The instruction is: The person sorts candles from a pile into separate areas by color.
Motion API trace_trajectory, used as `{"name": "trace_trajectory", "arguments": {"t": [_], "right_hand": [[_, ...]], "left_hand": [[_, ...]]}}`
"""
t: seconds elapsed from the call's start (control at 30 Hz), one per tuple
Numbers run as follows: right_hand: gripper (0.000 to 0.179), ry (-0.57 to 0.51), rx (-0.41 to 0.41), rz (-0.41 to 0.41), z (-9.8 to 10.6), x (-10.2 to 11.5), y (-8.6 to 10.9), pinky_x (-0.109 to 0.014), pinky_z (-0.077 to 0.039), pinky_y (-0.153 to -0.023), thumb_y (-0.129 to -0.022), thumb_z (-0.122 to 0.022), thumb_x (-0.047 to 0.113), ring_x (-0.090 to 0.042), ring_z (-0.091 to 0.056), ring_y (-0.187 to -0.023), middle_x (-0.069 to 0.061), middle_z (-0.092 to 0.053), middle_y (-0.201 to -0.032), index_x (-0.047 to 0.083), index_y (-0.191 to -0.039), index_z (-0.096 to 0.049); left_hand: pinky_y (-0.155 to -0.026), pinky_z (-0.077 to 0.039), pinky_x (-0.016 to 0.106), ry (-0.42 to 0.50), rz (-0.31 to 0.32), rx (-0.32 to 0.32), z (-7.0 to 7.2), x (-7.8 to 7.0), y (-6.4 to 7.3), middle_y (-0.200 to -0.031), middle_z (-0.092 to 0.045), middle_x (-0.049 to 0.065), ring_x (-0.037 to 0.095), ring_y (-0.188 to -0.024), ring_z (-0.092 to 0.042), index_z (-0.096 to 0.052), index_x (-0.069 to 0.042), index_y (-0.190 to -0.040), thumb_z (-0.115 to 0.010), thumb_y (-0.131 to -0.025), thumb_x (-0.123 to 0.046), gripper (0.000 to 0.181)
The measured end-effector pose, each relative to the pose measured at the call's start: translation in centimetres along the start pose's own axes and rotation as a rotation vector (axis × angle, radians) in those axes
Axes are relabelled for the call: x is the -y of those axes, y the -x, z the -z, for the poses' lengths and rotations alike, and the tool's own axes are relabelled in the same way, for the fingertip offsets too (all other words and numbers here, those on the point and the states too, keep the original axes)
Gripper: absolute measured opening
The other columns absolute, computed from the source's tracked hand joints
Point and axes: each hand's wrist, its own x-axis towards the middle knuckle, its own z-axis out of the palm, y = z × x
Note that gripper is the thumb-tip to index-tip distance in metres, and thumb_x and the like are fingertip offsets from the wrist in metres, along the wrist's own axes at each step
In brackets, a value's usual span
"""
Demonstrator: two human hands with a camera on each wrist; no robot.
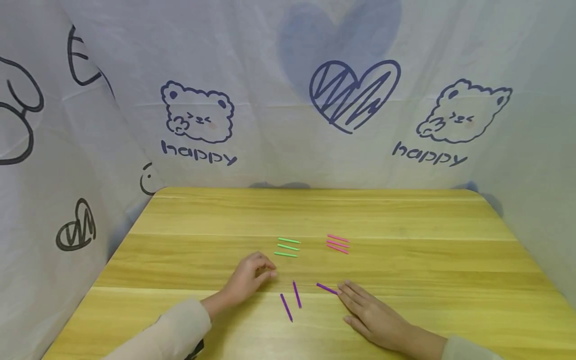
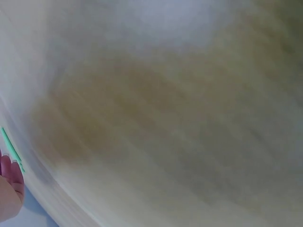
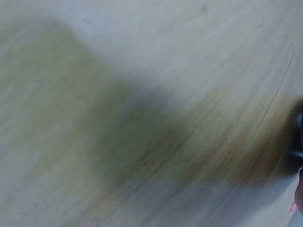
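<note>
Three thin purple sticks with pointed ends, like small pencils, lie near the front middle of the table in the head view. My right hand (image 1: 373, 317) lies flat with straight fingers, its fingertips at the end of the right purple stick (image 1: 326, 288). The other two purple sticks (image 1: 297, 295) lie between the hands. With loosely bent fingers and nothing held, my left hand (image 1: 249, 276) hovers or rests just left of the green sticks' (image 1: 286, 247) near side. Three pink sticks (image 1: 338, 244) lie in a row right of the three green ones.
A wood-grain table (image 1: 427, 240) spreads under everything. White cloth (image 1: 270, 120) printed with bears and hearts hangs behind it and along both sides. Both wrist views mostly show blurred tabletop; green sticks (image 2: 11, 146) appear at the left one's edge.
</note>
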Motion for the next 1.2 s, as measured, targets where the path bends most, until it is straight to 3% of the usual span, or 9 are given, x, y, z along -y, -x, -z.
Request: {"name": "trace_trajectory", "arguments": {"t": [0.13,0.27,0.63,0.77,0.9,1.0,1.2], "right_hand": [[0.047,-0.001,-0.019,0.012,-0.1,-0.1,0.1,-0.015,-0.004,-0.113,-0.093,-0.054,0.027,-0.034,-0.048,-0.125,-0.016,-0.050,-0.136,-0.002,-0.130,-0.051],[0.047,-0.001,-0.030,0.020,-0.1,-0.1,0.0,-0.012,0.002,-0.112,-0.093,-0.055,0.027,-0.034,-0.048,-0.124,-0.016,-0.051,-0.136,-0.003,-0.129,-0.051],[0.047,-0.006,-0.006,0.001,0.1,0.0,0.1,-0.018,-0.008,-0.113,-0.094,-0.053,0.028,-0.032,-0.047,-0.126,-0.015,-0.049,-0.138,-0.001,-0.131,-0.050],[0.047,-0.006,0.001,-0.003,0.1,0.0,0.1,-0.026,-0.027,-0.110,-0.094,-0.053,0.028,-0.032,-0.047,-0.127,-0.015,-0.049,-0.138,-0.001,-0.131,-0.050],[0.047,-0.009,0.017,-0.006,0.1,0.0,0.0,-0.040,-0.042,-0.099,-0.094,-0.052,0.028,-0.033,-0.046,-0.127,-0.015,-0.049,-0.138,-0.002,-0.131,-0.050],[0.047,-0.009,0.020,-0.006,0.1,0.0,0.0,-0.042,-0.043,-0.098,-0.094,-0.052,0.028,-0.033,-0.046,-0.127,-0.015,-0.049,-0.138,-0.002,-0.131,-0.050],[0.047,-0.002,0.005,-0.003,0.1,0.0,0.1,-0.031,-0.032,-0.107,-0.094,-0.053,0.028,-0.033,-0.047,-0.126,-0.015,-0.049,-0.138,-0.002,-0.130,-0.050]], "left_hand": [[-0.069,-0.052,0.023,0.006,-0.018,0.005,-0.3,-0.2,0.2,-0.088,-0.064,0.003,0.015,-0.081,-0.058,-0.069,-0.003,-0.091,-0.068,-0.081,-0.010,0.012],[-0.068,-0.051,0.021,0.010,-0.023,0.030,-0.6,-0.5,0.2,-0.088,-0.064,0.004,0.014,-0.079,-0.057,-0.069,-0.002,-0.092,-0.068,-0.081,-0.010,0.014],[-0.071,-0.052,0.016,0.036,-0.078,0.143,-2.1,-0.8,-0.6,-0.090,-0.062,0.004,0.013,-0.079,-0.059,-0.069,-0.001,-0.094,-0.069,-0.080,-0.013,0.019],[-0.072,-0.051,0.017,0.029,-0.134,0.188,-2.3,-0.5,-1.0,-0.090,-0.060,0.004,0.012,-0.080,-0.057,-0.069,-0.002,-0.095,-0.069,-0.080,-0.012,0.018],[-0.071,-0.050,0.018,0.005,-0.203,0.212,-2.5,-0.2,-1.5,-0.088,-0.061,0.003,0.011,-0.080,-0.055,-0.070,-0.003,-0.093,-0.069,-0.081,-0.012,0.015],[-0.071,-0.049,0.017,-0.003,-0.216,0.239,-2.5,0.0,-1.9,-0.087,-0.061,0.003,0.010,-0.080,-0.054,-0.071,-0.004,-0.092,-0.069,-0.081,-0.013,0.014],[-0.071,-0.049,0.017,0.017,-0.187,0.302,-2.5,0.0,-2.4,-0.086,-0.061,0.002,0.009,-0.080,-0.053,-0.070,-0.005,-0.089,-0.068,-0.082,-0.013,0.011]]}}
